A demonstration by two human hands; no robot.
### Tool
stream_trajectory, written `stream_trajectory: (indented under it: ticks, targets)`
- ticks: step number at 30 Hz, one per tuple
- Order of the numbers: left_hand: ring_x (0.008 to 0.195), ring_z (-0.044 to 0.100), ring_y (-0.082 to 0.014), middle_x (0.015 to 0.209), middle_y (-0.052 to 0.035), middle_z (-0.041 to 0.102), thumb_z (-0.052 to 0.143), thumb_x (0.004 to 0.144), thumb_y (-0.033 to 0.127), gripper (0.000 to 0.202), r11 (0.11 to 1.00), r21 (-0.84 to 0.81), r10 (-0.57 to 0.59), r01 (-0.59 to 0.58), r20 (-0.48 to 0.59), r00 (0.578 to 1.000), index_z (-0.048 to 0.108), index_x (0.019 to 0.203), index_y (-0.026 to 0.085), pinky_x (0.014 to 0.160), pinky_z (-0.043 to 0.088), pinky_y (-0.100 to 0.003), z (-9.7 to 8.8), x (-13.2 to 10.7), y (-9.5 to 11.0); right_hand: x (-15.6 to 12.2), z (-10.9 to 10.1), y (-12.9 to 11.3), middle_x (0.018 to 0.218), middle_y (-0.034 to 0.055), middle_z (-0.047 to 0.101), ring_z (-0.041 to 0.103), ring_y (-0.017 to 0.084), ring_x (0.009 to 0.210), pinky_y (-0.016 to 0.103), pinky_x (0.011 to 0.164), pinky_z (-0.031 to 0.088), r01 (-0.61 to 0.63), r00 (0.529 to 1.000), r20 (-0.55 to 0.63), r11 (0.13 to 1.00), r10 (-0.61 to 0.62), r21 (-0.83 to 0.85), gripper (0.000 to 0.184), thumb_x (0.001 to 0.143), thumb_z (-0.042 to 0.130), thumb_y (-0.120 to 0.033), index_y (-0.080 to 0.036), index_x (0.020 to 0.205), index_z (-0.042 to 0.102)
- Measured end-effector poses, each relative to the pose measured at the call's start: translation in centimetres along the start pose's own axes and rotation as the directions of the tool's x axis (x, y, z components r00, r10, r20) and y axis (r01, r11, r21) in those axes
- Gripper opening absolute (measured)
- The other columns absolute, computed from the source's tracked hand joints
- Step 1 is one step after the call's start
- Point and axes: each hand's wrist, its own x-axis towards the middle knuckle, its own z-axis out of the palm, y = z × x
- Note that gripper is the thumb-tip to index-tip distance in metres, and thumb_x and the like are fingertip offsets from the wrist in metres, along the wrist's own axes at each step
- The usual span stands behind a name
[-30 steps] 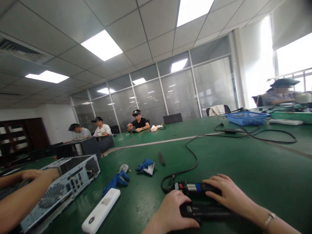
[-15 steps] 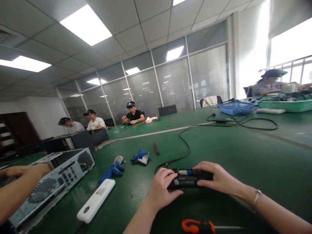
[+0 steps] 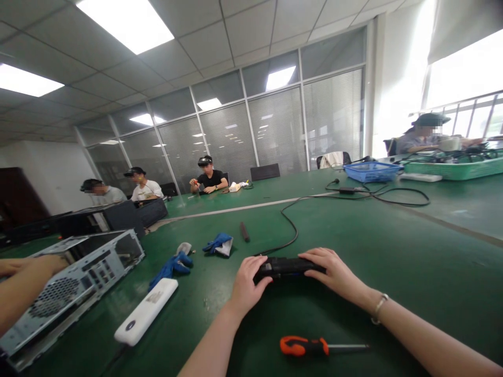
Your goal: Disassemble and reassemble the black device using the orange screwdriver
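Note:
A long black battery pack [image 3: 286, 266] is held level above or on the green table; I cannot tell whether it touches. My left hand [image 3: 251, 280] grips its left end, thumb on the near side and fingers over the top. At its right end, my right hand [image 3: 328, 269] is closed around it in the same way. Only a thin trace of blue shows along its lower edge. Nearer to me lies a screwdriver [image 3: 304, 346] with an orange and black handle, its shaft pointing right.
To the left are a white power strip [image 3: 146, 312], blue gloves [image 3: 172, 266] and an open computer case [image 3: 90, 283] with another person's arm [image 3: 29, 288] over it. A dark bar [image 3: 244, 232] and black cable [image 3: 294, 225] lie beyond. Blue basket [image 3: 371, 172] and green basket [image 3: 451, 168] stand far right.
Both hands have turned the battery pack over, so the open side with silver and blue cells no longer faces me. The view has shifted, bringing the whole screwdriver into sight.

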Motion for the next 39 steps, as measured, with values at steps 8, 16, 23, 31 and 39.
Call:
stream_trajectory:
  ticks: [8, 16, 23, 31, 39]
  targets:
    - [0.115, 0.059, -0.024, 0.121, -0.0064, 0.066, 0.057, 0.084, 0.016, 0.031, 0.97, -0.149, -0.196, 0.19, -0.03, 0.98, 0.068, 0.113, 0.021, 0.104, 0.043, -0.042, -0.6, -0.1, -1.2, -0.1, 0.9, 0.4, 0.119, 0.0047, 0.063, 0.057, 0.025, 0.109, 0.046, 0.101, 0.038, -0.012, 1.0, -0.025, 0.999, 0.012, -0.03, 0.038, 0.089, 0.055, -0.046, -0.03, 0.123, 0.06]
    - [0.115, 0.06, -0.0233, 0.121, -0.0042, 0.067, 0.058, 0.083, 0.016, 0.033, 0.949, -0.154, -0.27, 0.275, 0.05, 0.961, 0.069, 0.113, 0.021, 0.105, 0.043, -0.039, -0.5, -0.2, -1.2, -0.1, 1.2, 0.4, 0.121, 0.0015, 0.063, 0.057, 0.024, 0.109, 0.047, 0.103, 0.035, -0.021, 1.0, 0.007, 0.995, 0.022, -0.101, 0.037, 0.088, 0.057, -0.045, -0.032, 0.124, 0.06]
    - [0.118, 0.058, -0.022, 0.125, -0.0046, 0.065, 0.058, 0.084, 0.014, 0.037, 0.954, -0.139, -0.256, 0.266, 0.086, 0.963, 0.065, 0.12, 0.021, 0.107, 0.041, -0.037, 0.4, -0.4, -1.6, 0.2, 1.2, 1.0, 0.12, 0.0033, 0.064, 0.059, 0.025, 0.108, 0.046, 0.1, 0.038, -0.024, 0.999, 0.038, 0.993, 0.029, -0.112, 0.038, 0.089, 0.055, -0.044, -0.03, 0.124, 0.06]
    - [0.118, 0.059, -0.0212, 0.126, -0.0046, 0.064, 0.058, 0.085, 0.015, 0.038, 0.956, -0.124, -0.254, 0.267, 0.11, 0.961, 0.064, 0.122, 0.022, 0.106, 0.042, -0.035, 0.8, -0.5, -2.1, 0.5, 1.3, 1.8, 0.119, 0.004, 0.065, 0.06, 0.026, 0.105, 0.043, 0.097, 0.043, -0.015, 0.997, 0.08, 0.996, 0.022, -0.093, 0.04, 0.088, 0.053, -0.046, -0.03, 0.124, 0.06]
    - [0.117, 0.059, -0.0214, 0.124, -0.0033, 0.065, 0.061, 0.083, 0.015, 0.038, 0.934, -0.183, -0.289, 0.306, 0.113, 0.951, 0.065, 0.119, 0.023, 0.106, 0.041, -0.035, 0.7, -0.5, -2.1, 0.6, 1.1, 2.1, 0.118, 0.0035, 0.065, 0.062, 0.025, 0.103, 0.042, 0.096, 0.044, -0.031, 0.993, 0.114, 0.999, 0.036, -0.045, 0.04, 0.087, 0.054, -0.047, -0.03, 0.123, 0.061]
